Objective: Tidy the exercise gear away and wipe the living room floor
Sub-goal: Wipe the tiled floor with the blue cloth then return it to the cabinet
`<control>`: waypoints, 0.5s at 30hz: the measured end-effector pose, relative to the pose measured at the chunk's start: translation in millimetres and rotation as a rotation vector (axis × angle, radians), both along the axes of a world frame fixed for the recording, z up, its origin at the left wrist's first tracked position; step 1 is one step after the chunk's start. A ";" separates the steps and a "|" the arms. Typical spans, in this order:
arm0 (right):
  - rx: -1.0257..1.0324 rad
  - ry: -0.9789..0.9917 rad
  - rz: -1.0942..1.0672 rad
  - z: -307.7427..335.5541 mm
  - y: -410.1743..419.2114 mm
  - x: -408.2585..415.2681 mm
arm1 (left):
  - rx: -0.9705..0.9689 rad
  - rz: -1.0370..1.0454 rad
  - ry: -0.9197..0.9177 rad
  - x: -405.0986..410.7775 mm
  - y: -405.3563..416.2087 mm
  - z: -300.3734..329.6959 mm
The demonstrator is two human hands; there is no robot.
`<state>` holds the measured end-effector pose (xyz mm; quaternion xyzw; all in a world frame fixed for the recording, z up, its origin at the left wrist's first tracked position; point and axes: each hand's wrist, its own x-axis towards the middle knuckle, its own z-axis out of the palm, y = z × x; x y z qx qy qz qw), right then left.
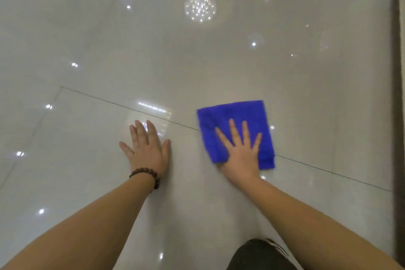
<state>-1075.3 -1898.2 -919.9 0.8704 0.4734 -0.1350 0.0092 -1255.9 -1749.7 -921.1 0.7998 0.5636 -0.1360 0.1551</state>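
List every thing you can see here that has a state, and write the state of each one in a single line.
blue cloth: folded flat on the floor, across a tile joint, pressed down by the right hand.
right hand: open, fingers spread, palm on the cloth.
left hand: open, flat on the bare tile, apart from the cloth.
bead bracelet: worn on the left wrist.
floor: glossy, reflecting ceiling lights.

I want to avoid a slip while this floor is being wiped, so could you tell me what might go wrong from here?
The left hand presses flat on the glossy tile floor; if that patch is damp, the palm could slide under the person's weight. The right hand lies flat with spread fingers on the blue cloth rather than gripping it, so the cloth may bunch or slip out. Bright reflections could hide missed streaks.
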 end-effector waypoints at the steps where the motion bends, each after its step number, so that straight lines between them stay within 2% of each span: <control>1: -0.047 0.056 0.293 0.9 18.7 -27.4 | -0.005 0.029 0.001 -3.4 1.5 1.0; 2: -0.080 0.082 0.511 3.3 31.3 -41.8 | -0.006 0.055 0.011 -8.9 4.1 2.7; 3: -0.049 0.079 0.628 2.8 39.6 -37.2 | 0.000 0.069 0.020 -15.6 7.7 3.8; 4: 0.007 0.037 0.633 -1.0 42.8 -20.9 | 0.007 0.075 0.025 -24.5 11.6 5.0; 5: 0.046 -0.010 0.534 -4.9 43.4 0.4 | 0.014 0.079 0.029 -35.1 16.0 6.7; 7: 0.037 -0.079 0.147 -9.4 42.1 48.2 | 0.024 0.093 0.046 -57.3 26.5 10.1; 9: -0.024 -0.019 -0.269 1.0 54.9 64.6 | 0.024 0.134 0.066 -77.5 35.9 12.9; 10: -0.039 -0.002 -0.349 6.1 66.5 54.4 | 0.020 0.163 0.070 -84.9 39.4 14.0; 11: -0.044 -0.005 -0.285 10.1 78.6 33.9 | 0.019 0.200 0.073 -92.6 42.2 14.5; 12: -0.045 -0.001 -0.101 12.0 87.3 8.5 | 0.019 0.228 0.078 -98.6 44.2 15.2; 15: -0.068 0.092 0.693 3.3 90.1 -52.0 | 0.032 0.265 0.093 -108.4 48.4 15.2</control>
